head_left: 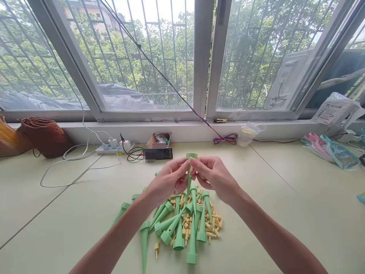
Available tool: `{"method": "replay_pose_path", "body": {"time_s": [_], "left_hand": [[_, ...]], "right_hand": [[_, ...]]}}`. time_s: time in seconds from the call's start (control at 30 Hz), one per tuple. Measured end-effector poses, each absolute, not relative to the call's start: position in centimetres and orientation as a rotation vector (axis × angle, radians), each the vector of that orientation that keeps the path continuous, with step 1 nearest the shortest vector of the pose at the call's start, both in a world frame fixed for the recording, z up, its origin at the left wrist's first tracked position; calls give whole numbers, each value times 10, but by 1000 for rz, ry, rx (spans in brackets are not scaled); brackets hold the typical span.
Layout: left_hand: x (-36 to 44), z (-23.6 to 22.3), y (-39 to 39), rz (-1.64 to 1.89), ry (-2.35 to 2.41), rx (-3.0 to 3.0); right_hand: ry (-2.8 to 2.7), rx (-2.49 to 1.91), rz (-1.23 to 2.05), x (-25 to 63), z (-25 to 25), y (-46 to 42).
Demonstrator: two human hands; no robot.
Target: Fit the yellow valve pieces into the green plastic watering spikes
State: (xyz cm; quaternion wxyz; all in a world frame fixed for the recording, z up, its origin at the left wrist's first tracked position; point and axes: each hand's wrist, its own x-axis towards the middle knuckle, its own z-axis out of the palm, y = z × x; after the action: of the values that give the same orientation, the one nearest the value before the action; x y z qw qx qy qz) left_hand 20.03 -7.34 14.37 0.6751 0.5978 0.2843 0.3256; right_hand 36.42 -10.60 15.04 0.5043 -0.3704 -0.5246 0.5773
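Observation:
Above a pile on the table, my left hand [171, 178] is closed around a green plastic watering spike [189, 183], held upright with its wide capped end up and its tip down. My right hand [213, 174] is closed too, pinching a small yellow plastic nozzle [192, 168] against the spike's side just under the cap. Fingers partly cover where the two pieces meet. Below lie several more green spikes [192, 243], crossing one another in all directions. Loose yellow nozzles [215, 224] are heaped among them, and a single yellow nozzle [156, 250] rests apart at the front.
Behind the pile stand a small open box [158, 146] and a white power strip [107, 149] with trailing cables. Farther right are a coiled cable [226, 139], a plastic-wrapped cup [247, 135] and plastic packets [330, 150]. A brown bag [45, 137] sits at left, below the windows.

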Motion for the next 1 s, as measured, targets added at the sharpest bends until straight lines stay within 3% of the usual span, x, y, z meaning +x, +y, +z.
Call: {"method": "replay_pose_path", "body": {"time_s": [1.0], "left_hand": [[201,142,-73,712,590,1331]], "right_hand": [[-1196,-874,1421,363,154,-109]]}}
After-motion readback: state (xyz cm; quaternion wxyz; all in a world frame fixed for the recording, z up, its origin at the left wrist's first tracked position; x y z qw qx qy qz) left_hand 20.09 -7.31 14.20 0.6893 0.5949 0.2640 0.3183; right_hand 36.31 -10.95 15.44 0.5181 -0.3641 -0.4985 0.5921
